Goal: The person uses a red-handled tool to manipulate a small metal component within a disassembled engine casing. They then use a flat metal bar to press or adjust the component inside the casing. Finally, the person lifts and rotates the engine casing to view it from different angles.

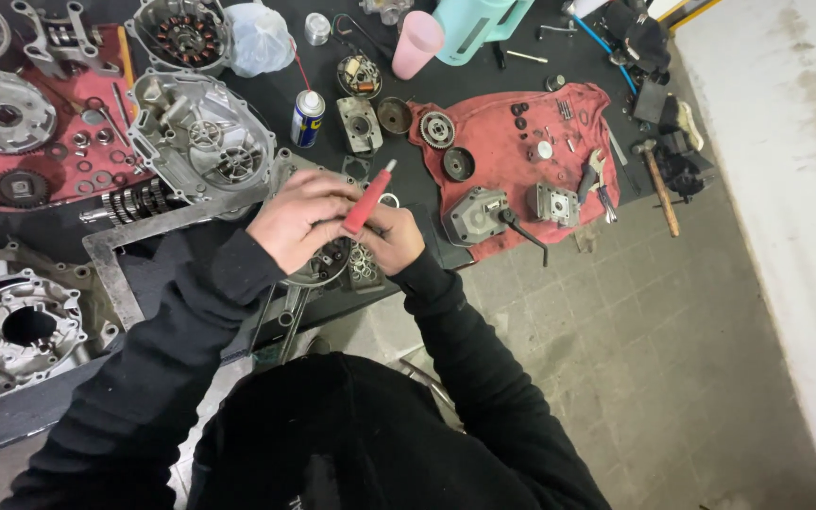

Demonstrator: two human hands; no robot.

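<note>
Both hands meet over a round metal engine part at the front edge of the black bench. My right hand grips a red-handled tool, its handle slanting up and to the right. My left hand lies over the same part and touches the tool's lower end. The tool's tip is hidden under my fingers. A small cluster of metal washers or rings lies just below my right hand.
A large grey engine case and a gear shaft lie left of my hands. A blue and yellow spray can stands behind. A red cloth with covers, gears, pliers lies right; a hammer beyond. Another crankcase sits far left.
</note>
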